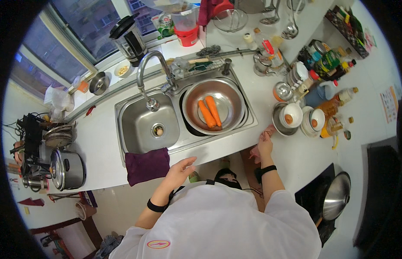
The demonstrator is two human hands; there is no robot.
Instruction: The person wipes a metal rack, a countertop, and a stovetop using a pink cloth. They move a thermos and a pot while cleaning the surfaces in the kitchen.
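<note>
My right hand (265,146) grips a pink cloth (255,153) at the counter's front edge, just left of a metal bowl (280,127). Fingers apart and holding nothing, my left hand (181,170) is over the front edge beside a dark purple cloth (147,165), which hangs over the sink's rim. Two peeled-looking carrots, one at the left (206,114) and one at the right (213,110), lie in a large steel basin (189,106) set in the right sink bowl. The curved faucet (152,56) points into the left sink bowl (133,126), whose drain holds a small round thing.
White bowls, one (296,111) with an egg-like brown thing, stand at the right among several bottles (327,89). A steel pot (69,170) is at the far left. A lidded pan (337,196) sits on the black cooktop (312,191). A blender-like jug (129,39) stands by the window.
</note>
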